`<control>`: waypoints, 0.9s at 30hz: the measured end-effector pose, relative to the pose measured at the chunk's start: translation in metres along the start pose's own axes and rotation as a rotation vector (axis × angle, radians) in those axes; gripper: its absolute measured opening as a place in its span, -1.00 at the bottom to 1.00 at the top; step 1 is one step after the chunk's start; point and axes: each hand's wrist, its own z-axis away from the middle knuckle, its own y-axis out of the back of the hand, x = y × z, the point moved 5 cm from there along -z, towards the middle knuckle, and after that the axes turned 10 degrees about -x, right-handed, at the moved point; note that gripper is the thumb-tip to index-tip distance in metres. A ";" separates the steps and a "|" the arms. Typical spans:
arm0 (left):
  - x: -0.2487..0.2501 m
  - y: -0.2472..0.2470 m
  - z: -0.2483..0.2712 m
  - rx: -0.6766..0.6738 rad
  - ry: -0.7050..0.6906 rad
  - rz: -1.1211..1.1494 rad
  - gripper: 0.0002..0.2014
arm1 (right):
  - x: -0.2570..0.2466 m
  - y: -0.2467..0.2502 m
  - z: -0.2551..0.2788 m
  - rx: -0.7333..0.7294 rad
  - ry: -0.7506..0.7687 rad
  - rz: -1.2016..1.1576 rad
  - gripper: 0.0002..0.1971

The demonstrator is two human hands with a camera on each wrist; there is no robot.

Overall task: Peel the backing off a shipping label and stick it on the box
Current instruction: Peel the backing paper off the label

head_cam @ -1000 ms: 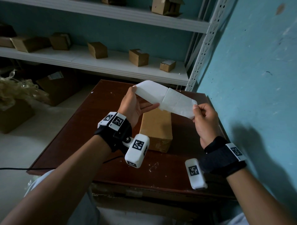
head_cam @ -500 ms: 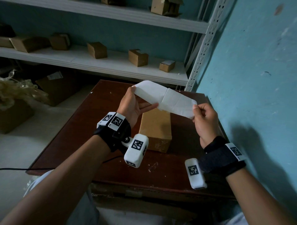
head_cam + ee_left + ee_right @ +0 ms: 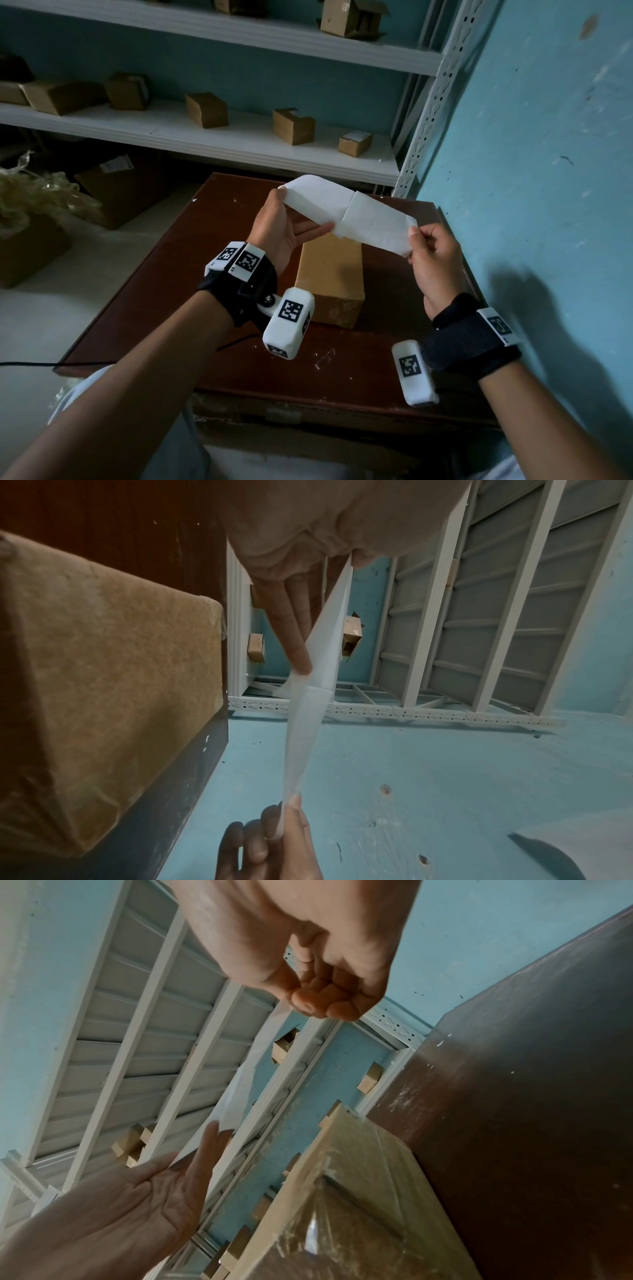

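Note:
A long white shipping label is stretched in the air between both hands, with a crease near its middle. My left hand holds its left end, thumb on the top edge and straight fingers underneath. My right hand pinches the right end between thumb and forefinger. Directly below stands a brown cardboard box on the dark red-brown table. In the left wrist view the label runs edge-on from my left fingers down to the right hand, beside the box. The right wrist view shows the curled right hand and the box.
A blue wall stands close along the table's right side. White shelves behind the table carry several small cardboard boxes. Larger boxes and packing straw sit on the floor at left. A black cable runs off the table's front left.

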 end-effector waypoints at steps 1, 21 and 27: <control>0.000 0.000 0.000 0.005 0.001 0.004 -0.61 | 0.000 0.000 0.000 -0.001 -0.002 0.002 -0.87; 0.003 0.000 0.001 -0.004 -0.011 -0.012 -0.63 | 0.002 0.001 -0.002 -0.003 0.006 -0.003 -0.87; 0.003 0.001 -0.001 0.014 -0.019 -0.008 -0.64 | 0.002 0.001 -0.002 -0.007 0.012 0.002 -0.86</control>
